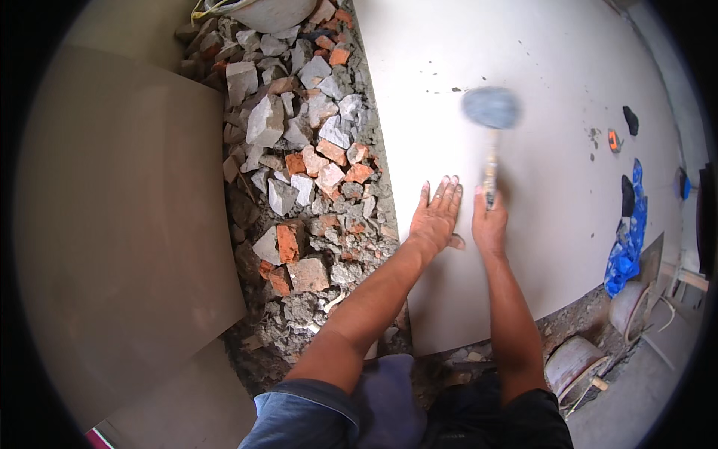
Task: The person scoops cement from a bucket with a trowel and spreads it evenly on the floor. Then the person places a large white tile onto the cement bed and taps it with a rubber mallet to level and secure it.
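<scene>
My left hand (439,212) lies flat on a large pale tile (434,97), its fingers stretched out near the tile's left edge. Just right of it, my right hand (490,224) is wrapped round the handle of a mallet (491,108). The mallet's grey, rounded head is smeared by motion and shows over the tile, farther away than my hands. Whether the head touches the tile, I cannot tell.
Broken stone and brick rubble (299,142) fills a strip left of the tile, with another large slab (127,209) beyond. On the tile's right lie an orange tape measure (614,141) and blue plastic (630,232). Buckets (574,365) lie at lower right; a pale basin (265,11) sits far left.
</scene>
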Demonstrator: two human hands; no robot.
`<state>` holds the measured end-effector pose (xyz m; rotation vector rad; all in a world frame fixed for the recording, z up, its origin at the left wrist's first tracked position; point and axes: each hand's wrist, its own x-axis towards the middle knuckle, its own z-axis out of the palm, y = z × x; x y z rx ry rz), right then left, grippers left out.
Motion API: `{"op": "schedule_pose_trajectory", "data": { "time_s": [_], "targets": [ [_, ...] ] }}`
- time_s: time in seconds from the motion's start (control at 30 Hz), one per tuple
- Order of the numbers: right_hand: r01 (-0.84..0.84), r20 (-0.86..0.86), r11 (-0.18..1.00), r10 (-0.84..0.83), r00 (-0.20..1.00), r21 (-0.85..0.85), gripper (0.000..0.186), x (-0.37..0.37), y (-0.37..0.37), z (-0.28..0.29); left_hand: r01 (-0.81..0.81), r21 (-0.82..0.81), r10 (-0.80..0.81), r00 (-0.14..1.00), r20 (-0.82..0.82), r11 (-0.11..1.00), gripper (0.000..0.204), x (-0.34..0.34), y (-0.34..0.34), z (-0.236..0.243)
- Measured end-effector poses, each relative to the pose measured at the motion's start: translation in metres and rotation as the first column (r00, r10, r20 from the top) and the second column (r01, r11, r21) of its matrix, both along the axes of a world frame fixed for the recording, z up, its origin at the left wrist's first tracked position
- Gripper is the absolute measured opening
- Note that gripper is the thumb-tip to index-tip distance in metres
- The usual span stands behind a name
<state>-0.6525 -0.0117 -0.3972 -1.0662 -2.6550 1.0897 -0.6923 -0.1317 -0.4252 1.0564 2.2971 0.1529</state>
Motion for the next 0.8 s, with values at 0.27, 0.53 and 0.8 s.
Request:
{"op": "schedule_pose_trajectory", "data": {
  "time_s": [0.27,0.53,0.8],
  "targets": [
    [0.167,-0.236,0.982,-0.185,0.954,-0.092,0.035,0.108,0.043,0.003,-0.041,-0.072,0.034,0.995,-0.095,0.997,0.118,0.016,0.038,-0.005],
    [0.378,-0.034,0.923,-0.381,0.924,-0.073,0.034,0.244,0.067,-0.018,-0.026,-0.049,0.014,0.975,-0.223,0.998,0.113,0.027,0.097,-0.021],
    [0.330,-0.081,0.944,-0.327,0.942,0.029,0.033,0.266,0.101,0.002,0.038,-0.080,-0.058,0.962,-0.265,0.996,0.103,0.029,0.153,-0.017]
  ]
}}
